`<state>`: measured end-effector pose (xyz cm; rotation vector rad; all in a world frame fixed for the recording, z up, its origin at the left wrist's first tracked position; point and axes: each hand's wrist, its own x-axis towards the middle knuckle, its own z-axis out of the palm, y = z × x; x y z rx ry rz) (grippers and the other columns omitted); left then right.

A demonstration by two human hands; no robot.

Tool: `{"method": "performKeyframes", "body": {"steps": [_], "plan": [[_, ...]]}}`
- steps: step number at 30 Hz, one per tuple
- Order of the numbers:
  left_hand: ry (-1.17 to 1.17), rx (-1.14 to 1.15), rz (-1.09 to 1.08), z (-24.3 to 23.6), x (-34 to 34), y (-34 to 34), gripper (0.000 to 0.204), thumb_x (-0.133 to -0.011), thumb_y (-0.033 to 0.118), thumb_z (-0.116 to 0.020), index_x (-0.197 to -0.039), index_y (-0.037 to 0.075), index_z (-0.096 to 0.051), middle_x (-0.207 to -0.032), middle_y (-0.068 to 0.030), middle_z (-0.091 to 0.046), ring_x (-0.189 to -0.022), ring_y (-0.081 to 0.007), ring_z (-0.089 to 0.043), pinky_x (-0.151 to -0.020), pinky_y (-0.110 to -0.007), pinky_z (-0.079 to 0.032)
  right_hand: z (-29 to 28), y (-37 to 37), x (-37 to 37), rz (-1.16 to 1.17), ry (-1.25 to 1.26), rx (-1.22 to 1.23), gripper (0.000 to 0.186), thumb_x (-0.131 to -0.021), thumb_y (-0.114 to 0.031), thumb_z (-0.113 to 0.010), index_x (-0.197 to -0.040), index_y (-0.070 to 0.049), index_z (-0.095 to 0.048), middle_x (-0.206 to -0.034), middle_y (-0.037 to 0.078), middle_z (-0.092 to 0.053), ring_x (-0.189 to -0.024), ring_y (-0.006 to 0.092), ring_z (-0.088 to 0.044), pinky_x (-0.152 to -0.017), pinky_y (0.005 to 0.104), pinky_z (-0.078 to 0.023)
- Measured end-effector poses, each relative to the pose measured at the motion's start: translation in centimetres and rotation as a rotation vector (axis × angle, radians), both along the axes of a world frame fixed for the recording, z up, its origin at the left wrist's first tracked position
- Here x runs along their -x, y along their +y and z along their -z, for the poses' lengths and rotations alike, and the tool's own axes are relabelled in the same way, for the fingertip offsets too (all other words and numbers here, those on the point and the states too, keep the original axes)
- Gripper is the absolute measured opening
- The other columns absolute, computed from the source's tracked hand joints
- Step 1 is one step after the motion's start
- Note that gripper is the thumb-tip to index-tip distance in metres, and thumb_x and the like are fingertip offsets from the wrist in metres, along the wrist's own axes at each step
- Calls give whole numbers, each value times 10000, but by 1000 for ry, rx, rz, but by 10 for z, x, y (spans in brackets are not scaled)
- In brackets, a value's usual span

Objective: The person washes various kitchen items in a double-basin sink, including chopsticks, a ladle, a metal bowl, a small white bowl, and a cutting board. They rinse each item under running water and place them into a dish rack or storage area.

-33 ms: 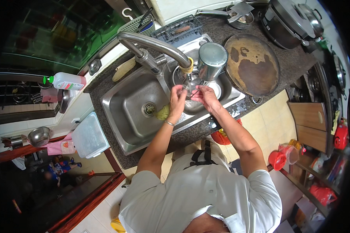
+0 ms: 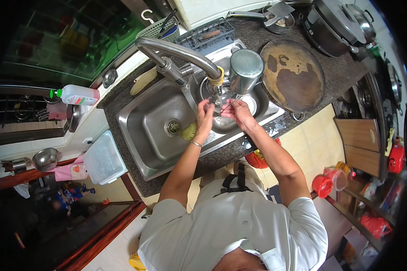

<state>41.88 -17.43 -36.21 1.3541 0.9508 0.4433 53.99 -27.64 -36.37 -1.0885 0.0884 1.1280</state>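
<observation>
While hands [image 2: 240, 113] crowd faucet [image 2: 217, 80], L basin [image 2: 144, 122] has rm toward L edge [image 2: 130, 147].

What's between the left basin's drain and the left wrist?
In the head view, a yellow-green item lies between them; can't tell what it is.

We see a kitchen: steel sink [image 2: 144, 119] and curved tap [image 2: 185, 47] near centre, large dark cooking pot [image 2: 323, 31] at upper right.

Wide fisheye head view, looking steeply down from above the near side of the sink [image 2: 151, 119], taking it in whole.
</observation>
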Motion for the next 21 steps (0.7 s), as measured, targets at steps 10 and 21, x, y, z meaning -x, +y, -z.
{"method": "performKeyframes", "body": {"steps": [10, 21], "plan": [[-541, 941, -173, 8, -26, 4, 281, -971, 157, -374, -1215, 24, -415, -1187, -221, -537, -1044, -361, -565, -961, -538, -424, 3, 7, -2, 32, -698, 57, 216, -962, -160, -454, -975, 33, -549, -826, 106, -651, -699, 148, -624, -615, 282, -524], [-466, 1134, -96, 70, -76, 1, 265, -978, 316, -391, -1050, 101, -528, -1057, -103, -608, -960, -282, -585, -890, -447, -451, -15, -31, 1, 106, -913, 160, 225, -979, -127, -415, -1058, 42, -541, -966, 108, -640, -841, 170, -637, -756, 286, -526]]}}
